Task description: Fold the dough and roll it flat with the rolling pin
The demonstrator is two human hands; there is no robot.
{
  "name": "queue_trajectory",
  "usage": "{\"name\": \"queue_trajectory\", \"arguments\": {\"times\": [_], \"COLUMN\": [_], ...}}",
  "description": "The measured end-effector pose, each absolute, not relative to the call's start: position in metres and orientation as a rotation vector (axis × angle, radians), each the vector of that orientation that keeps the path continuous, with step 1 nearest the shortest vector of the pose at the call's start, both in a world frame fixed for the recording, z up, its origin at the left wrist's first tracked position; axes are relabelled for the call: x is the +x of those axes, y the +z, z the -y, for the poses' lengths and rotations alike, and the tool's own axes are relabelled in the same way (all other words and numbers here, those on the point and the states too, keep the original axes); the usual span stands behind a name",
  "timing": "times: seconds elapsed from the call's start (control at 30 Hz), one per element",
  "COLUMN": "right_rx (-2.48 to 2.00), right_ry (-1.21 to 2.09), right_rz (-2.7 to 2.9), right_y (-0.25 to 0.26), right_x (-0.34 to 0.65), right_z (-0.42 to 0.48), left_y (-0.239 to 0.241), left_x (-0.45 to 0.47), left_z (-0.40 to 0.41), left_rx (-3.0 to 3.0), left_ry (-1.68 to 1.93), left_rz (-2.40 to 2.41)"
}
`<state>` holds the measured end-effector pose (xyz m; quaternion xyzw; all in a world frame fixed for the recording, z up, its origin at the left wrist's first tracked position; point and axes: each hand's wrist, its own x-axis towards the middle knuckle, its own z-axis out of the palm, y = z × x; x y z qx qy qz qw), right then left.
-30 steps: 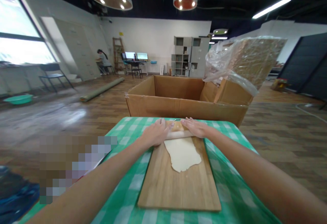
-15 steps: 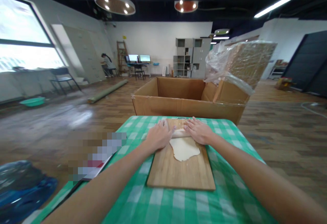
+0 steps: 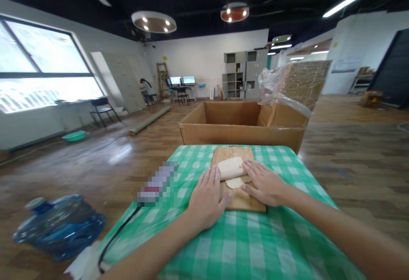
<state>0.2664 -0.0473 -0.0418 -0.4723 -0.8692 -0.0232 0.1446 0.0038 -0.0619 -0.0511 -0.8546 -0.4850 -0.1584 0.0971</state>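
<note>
A wooden cutting board (image 3: 231, 154) lies on the table with the green-and-white checked cloth (image 3: 223, 246). A flat sheet of pale dough (image 3: 230, 164) rests on the board. Across the dough lies a wooden rolling pin (image 3: 232, 173). My left hand (image 3: 206, 198) lies flat with its fingers stretched out over the pin's left end. My right hand (image 3: 265, 183) lies flat and spread over the pin's right end. A little dough (image 3: 235, 182) shows on the near side of the pin between my hands.
A large open cardboard box (image 3: 239, 133) stands just beyond the table, with a plastic-wrapped bundle (image 3: 292, 86) at its right. A blue water jug (image 3: 57, 227) lies on the wooden floor at the left. A black cable (image 3: 116, 235) hangs off the table's left edge. A person sits at far desks.
Both hands have drawn the rolling pin back toward me along the board, from its far end to near its front. The camera has tilted up and the board looks smaller.
</note>
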Motion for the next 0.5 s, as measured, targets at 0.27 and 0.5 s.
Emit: {"name": "queue_trajectory", "arguments": {"times": [0.27, 0.5], "right_rx": [-1.333, -1.297], "right_ry": [0.073, 0.171], "right_rz": [2.576, 2.596], "right_y": [-0.034, -0.031], "right_x": [0.277, 0.258], "right_z": [0.046, -0.015], "left_y": [-0.054, -0.049], "left_x": [0.014, 0.018], "left_z": [0.097, 0.073], "left_rx": [-2.497, -2.493], "left_ry": [-0.464, -0.403], "left_rz": [1.495, 1.561]}}
